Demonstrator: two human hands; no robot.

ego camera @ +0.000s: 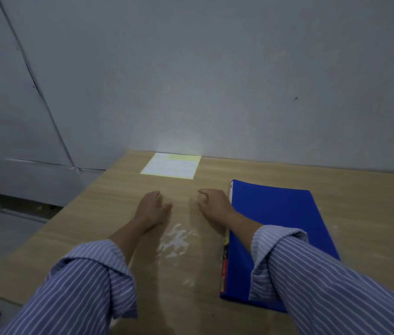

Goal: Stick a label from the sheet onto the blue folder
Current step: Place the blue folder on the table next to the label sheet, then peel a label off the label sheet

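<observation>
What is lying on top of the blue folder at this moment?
Only the right forearm in its striped sleeve crosses over the blue folder. No label shows on the visible cover; the part under the arm is hidden.

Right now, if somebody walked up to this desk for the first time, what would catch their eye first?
Probably the blue folder, lying flat on the right side of the wooden table, its colour vivid in the dim room. Next, the pale label sheet glowing at the far edge against the wall. Between them both hands rest empty: the left hand on bare wood, the right hand beside the folder's spine, near a white smear.
</observation>
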